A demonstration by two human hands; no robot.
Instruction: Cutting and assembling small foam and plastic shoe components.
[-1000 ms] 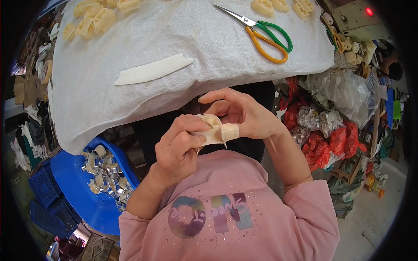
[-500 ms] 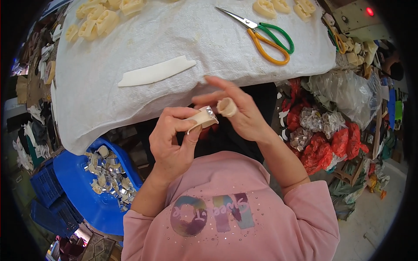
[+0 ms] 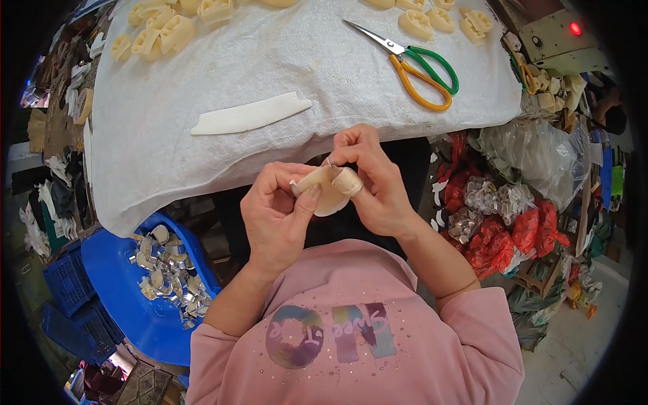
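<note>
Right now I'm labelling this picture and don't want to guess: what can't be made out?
Head view, cream piece: part of it, hidden by the left hand.
Head view, right hand: what its fingertips may be gripping, too small to tell.
Head view, cream blocks: the farthest ones, cut off by the upper edge.
Head view, silver pieces in the blue tub: lower ones, hidden by those on top.

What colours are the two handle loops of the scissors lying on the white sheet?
One green loop and one yellow-orange loop, best seen in the head view.
</note>
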